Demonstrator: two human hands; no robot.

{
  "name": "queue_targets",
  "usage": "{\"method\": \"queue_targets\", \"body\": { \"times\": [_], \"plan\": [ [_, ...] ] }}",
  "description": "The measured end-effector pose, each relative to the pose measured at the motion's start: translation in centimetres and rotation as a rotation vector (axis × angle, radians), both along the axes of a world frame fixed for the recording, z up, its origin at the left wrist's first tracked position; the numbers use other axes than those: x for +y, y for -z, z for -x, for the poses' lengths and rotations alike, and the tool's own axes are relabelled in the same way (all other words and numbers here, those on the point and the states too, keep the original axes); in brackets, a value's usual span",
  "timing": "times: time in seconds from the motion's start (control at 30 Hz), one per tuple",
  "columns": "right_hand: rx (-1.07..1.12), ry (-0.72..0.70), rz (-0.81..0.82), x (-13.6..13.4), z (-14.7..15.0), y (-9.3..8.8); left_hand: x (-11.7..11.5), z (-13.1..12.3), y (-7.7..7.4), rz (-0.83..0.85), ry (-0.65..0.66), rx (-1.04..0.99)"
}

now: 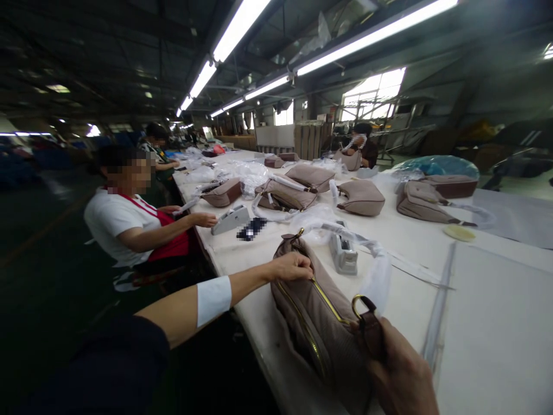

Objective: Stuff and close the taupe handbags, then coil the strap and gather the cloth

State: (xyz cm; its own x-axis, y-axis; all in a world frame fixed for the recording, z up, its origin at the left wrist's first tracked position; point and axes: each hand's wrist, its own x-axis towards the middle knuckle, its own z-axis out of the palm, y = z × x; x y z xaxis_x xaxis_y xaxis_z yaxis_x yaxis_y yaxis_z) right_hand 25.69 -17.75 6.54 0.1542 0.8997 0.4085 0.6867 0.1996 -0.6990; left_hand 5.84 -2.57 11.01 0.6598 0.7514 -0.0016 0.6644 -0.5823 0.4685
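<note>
Left hand (291,268) is pinching at the far end of the gold zipper (330,300) on a taupe bag (305,320), fingers bunching together, pull itself not showing. Right hand (401,363) is gripping the bag's near end by the dark brown tab (370,334), fingers closing round it, some hiding behind it. Bag is sitting at the near end of the tabletop (242,259), just inside the left edge, its length pointing away; can't tell if its near end is resting or lifting. A second, curved zipper (305,325) is running along its left side. A gold ring (358,305) is standing at the tab, and the strap (378,268), wrapping in whitish plastic, is looping over the tabletop on the right. A grey tape dispenser (344,253) is standing inside that loop; another dispenser (231,219) is sitting by the left edge, further up. More taupe bags (362,197) are lying across the middle and far part. A co-worker in a red apron (170,236) is sitting at the left edge, one hand (204,220) reaching beside the further dispenser. A pale band (213,301) is circling the left forearm.
</note>
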Motion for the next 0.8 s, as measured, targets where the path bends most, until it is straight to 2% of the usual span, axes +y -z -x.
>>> {"method": "queue_targets", "body": {
  "times": [0.17, 0.23, 0.33, 0.43, 0.5, 0.6, 0.7, 0.8],
  "plan": [
    [-0.002, 0.045, -0.037, -0.2, -0.6, -0.2, -1.1, -1.1, -1.0, -0.017, -0.04, 0.026],
    [-0.001, 0.037, -0.056, -0.4, -0.7, -0.4, -1.1, -1.3, -1.2, 0.033, -0.051, 0.074],
    [-0.007, 0.045, -0.057, -0.5, -0.7, -0.5, -0.7, -1.1, -1.5, 0.139, 0.004, 0.148],
    [-0.042, 0.058, -0.044, -0.2, -1.0, -0.2, -0.6, -0.9, -1.5, 0.121, 0.051, 0.222],
    [-0.077, 0.025, -0.055, 0.0, -1.6, 0.3, -0.7, -0.8, -1.6, -0.001, 0.038, 0.276],
    [-0.169, -0.015, -0.107, 0.0, -2.6, 1.1, -0.6, 0.0, -1.8, -0.283, -0.005, 0.328],
    [-0.277, -0.024, -0.171, -0.4, -3.0, 1.4, 0.1, 1.9, -2.5, -0.524, -0.017, 0.312],
    [-0.37, -0.048, -0.243, -0.5, -3.2, 1.0, 1.5, 4.2, -3.5, -0.681, -0.055, 0.241]
  ]
}}
